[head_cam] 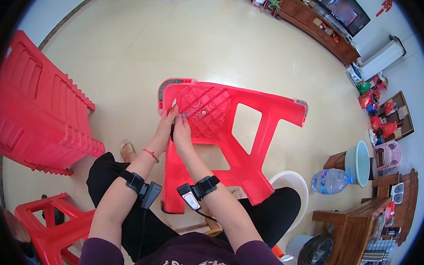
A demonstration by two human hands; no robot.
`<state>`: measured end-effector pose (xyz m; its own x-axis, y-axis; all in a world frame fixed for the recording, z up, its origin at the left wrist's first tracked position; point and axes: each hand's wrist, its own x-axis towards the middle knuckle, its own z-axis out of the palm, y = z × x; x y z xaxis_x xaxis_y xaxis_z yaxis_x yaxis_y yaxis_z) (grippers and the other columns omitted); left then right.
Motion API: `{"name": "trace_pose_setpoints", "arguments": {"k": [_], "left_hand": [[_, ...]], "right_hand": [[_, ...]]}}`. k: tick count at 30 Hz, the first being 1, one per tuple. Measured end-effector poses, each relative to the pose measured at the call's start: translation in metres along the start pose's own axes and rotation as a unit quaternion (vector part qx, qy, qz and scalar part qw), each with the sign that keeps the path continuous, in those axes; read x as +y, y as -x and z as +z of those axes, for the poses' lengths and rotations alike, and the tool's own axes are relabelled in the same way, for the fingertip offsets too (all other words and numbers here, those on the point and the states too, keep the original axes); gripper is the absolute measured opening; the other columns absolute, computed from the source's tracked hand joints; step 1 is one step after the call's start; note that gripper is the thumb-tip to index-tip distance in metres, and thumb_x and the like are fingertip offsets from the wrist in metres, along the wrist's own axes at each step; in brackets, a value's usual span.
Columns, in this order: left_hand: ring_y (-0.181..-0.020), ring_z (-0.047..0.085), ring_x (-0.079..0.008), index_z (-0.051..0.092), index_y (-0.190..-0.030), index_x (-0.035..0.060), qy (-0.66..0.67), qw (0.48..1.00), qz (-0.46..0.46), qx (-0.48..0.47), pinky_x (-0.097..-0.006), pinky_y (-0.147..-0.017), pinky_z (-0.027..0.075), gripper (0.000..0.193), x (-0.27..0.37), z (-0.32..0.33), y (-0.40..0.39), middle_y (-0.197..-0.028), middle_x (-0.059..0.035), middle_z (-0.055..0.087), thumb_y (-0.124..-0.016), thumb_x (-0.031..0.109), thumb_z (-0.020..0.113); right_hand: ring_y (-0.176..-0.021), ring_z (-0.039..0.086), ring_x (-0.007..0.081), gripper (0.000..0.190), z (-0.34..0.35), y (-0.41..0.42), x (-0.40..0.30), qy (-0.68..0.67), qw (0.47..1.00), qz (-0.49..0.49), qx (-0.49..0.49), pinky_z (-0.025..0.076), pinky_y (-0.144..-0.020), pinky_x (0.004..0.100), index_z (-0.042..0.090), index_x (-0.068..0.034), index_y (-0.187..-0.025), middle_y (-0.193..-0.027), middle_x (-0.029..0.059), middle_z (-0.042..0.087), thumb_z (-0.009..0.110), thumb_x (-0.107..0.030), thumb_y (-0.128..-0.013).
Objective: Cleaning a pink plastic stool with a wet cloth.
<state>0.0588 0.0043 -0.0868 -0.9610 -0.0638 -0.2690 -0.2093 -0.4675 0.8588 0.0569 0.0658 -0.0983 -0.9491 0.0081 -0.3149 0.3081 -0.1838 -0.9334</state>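
A red plastic stool (246, 166) lies tipped on its side before me, its hollow underside and legs facing me, with grey pads on some leg ends. My left hand (166, 124) is at the stool's left side, fingers pointing up along a leg. Right beside it, my right hand (182, 131) reaches over the inner face near the latticed seat. Something small and dark shows between the two hands; what it is cannot be told. The hands' exact grip is partly hidden.
Stacked red plastic stools (44, 113) stand at the left, another red stool (56, 225) below them. To the right are a white basin (302, 195), a large water bottle (330, 181), a light blue basin (357, 163) and a wooden table (354, 230). A wooden cabinet (311, 22) stands far off.
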Motion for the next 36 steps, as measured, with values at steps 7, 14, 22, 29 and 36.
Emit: {"name": "trace_pose_setpoints", "arguments": {"k": [7,14,22,29,36], "left_hand": [[-0.080,0.044,-0.0126,0.048,-0.100,0.0087,0.019,0.998,-0.040,0.041,-0.0277,-0.072,0.037,0.044,0.003,0.002,0.005,-0.086,-0.0017,0.046,-0.077,0.045,0.056],[-0.075,0.045,-0.0105,0.046,-0.100,0.0100,0.026,0.997,-0.054,0.058,-0.0270,-0.066,0.038,0.045,0.007,-0.001,0.012,-0.079,-0.0009,0.045,-0.075,0.046,0.058],[-0.078,0.045,-0.0083,0.046,-0.103,0.0099,-0.021,0.997,-0.013,0.077,-0.0253,-0.066,0.037,0.047,0.010,0.007,0.016,-0.085,0.0009,0.047,-0.076,0.047,0.056],[-0.087,0.042,-0.0084,0.045,-0.112,0.0088,-0.024,0.998,-0.037,0.053,-0.0251,-0.072,0.036,0.052,0.009,0.006,0.009,-0.099,-0.0006,0.048,-0.078,0.048,0.053],[-0.100,0.038,-0.0161,0.040,-0.119,0.0089,-0.032,0.996,-0.037,0.073,-0.0306,-0.089,0.029,0.065,0.006,-0.003,0.010,-0.107,-0.0054,0.044,-0.073,0.053,0.055]], "right_hand": [[-0.064,0.047,0.0127,0.036,-0.001,0.003,0.033,-0.104,0.994,0.030,-0.023,0.036,-0.054,0.0256,0.047,-0.001,-0.099,-0.075,0.0040,0.051,0.033,-0.032,-0.090],[-0.055,0.045,0.0130,0.023,-0.013,0.009,0.036,-0.066,0.993,0.088,-0.040,0.035,-0.049,0.0264,0.047,-0.002,-0.093,-0.066,0.0038,0.049,0.041,-0.023,-0.087],[-0.074,0.053,0.0169,0.021,-0.018,0.003,0.045,0.039,0.998,0.006,0.042,0.042,-0.066,0.0296,0.048,0.000,-0.095,-0.081,0.0091,0.054,0.044,-0.017,-0.084],[-0.092,0.052,0.0171,0.035,-0.002,0.007,0.053,0.055,0.993,-0.107,-0.010,0.039,-0.082,0.0270,0.047,-0.002,-0.115,-0.101,0.0117,0.055,0.037,-0.022,-0.088],[-0.102,0.047,0.0347,0.032,-0.026,0.039,0.054,0.224,0.963,-0.126,-0.083,0.037,-0.087,0.0373,0.050,0.004,-0.107,-0.108,0.0247,0.049,0.044,-0.014,-0.081]]}}
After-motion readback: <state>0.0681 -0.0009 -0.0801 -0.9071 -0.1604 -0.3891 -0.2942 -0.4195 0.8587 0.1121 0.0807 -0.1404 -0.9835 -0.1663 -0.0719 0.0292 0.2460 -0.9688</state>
